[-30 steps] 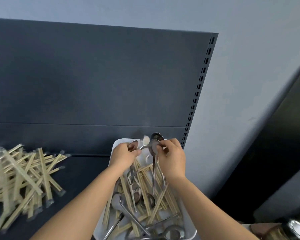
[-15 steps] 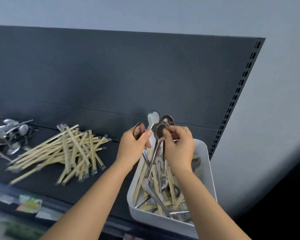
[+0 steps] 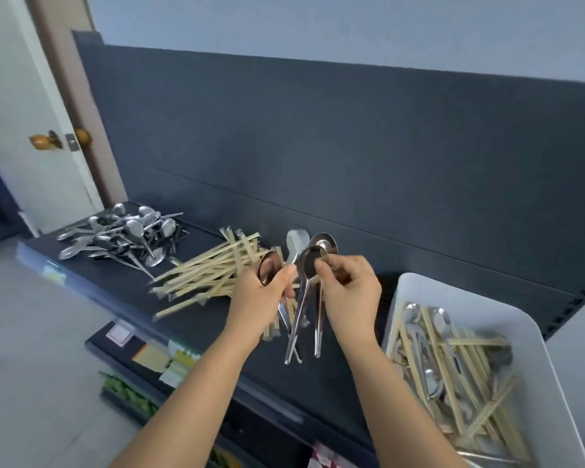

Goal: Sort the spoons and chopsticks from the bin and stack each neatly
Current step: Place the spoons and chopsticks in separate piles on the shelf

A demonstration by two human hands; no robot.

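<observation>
My left hand [image 3: 260, 293] grips one metal spoon [image 3: 268, 268] by the bowl, and my right hand [image 3: 350, 295] pinches a bunch of spoons [image 3: 306, 298] whose handles hang down. Both hands hover above the dark shelf [image 3: 200, 319], between the piles and the bin. A white bin [image 3: 419, 292] at the right holds mixed spoons and wrapped chopsticks [image 3: 453, 359]. A pile of wrapped chopsticks [image 3: 210, 271] lies on the shelf just left of my hands. A heap of spoons [image 3: 122, 238] sits at the shelf's far left end.
The shelf's dark back panel [image 3: 352, 146] rises behind everything. A white door with wooden knobs [image 3: 41, 141] stands at the left. Price tags and lower shelves with goods [image 3: 156, 359] lie beneath the shelf's front edge.
My hands have carried the spoons out of the bin and leftward over the shelf. The view has swung left, bringing the spoon heap and door into sight.
</observation>
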